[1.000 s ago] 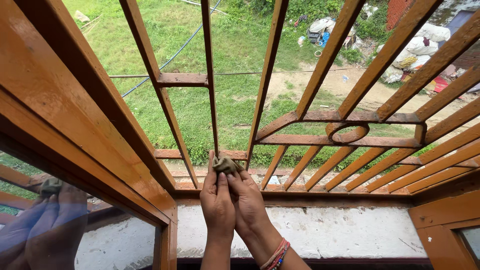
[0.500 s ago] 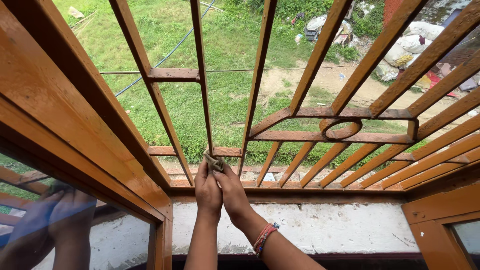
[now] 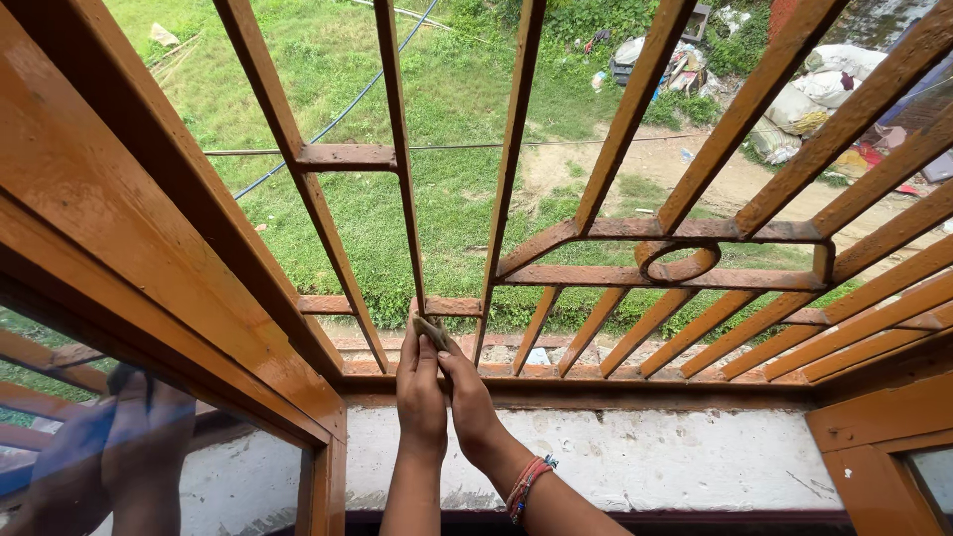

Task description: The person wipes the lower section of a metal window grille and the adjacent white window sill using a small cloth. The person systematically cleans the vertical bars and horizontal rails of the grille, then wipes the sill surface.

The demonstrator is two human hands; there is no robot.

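Your hands pinching a cloth at the window grille.
Your left hand (image 3: 421,389) and right hand (image 3: 469,399) press together, fingers (image 3: 409,347) closed on the folded cloth (image 3: 432,332), which protrudes above their tips against the vertical bar (image 3: 402,159).

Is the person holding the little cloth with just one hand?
No, both the left hand and the right hand pinch the small cloth against the orange window grille.

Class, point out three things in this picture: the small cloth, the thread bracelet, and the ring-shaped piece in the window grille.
cloth (image 3: 430,331), head view, on the olive fold above the fingertips.
thread bracelet (image 3: 526,486), head view, on its red strands at the right wrist.
grille ring (image 3: 682,263), head view, on its lower curve.
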